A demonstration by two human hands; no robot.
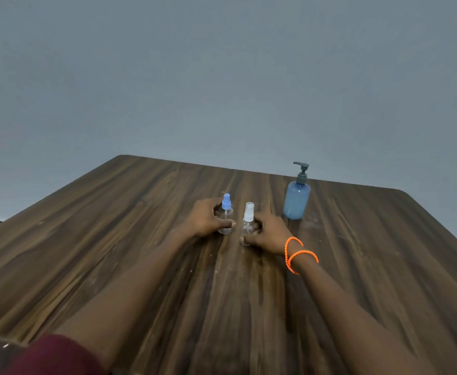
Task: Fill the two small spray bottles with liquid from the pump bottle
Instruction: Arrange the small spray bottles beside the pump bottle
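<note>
The clear small spray bottle with the blue cap (pixel 225 215) is being gripped by the left hand (pixel 205 218) and the clear white-capped one (pixel 248 224) by the right hand (pixel 269 234), fingers curled round each, and both should be steadied upright while the blue plastic pump bottle (pixel 297 197) is standing just beyond the right fingers

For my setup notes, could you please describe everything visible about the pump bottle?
The pump bottle is a rounded, translucent blue plastic bottle with a dark pump head, its spout pointing left. It stands upright and closed on the wooden table, near the far edge, behind and to the right of the two spray bottles. Neither hand touches it. Its liquid level cannot be told.
</note>
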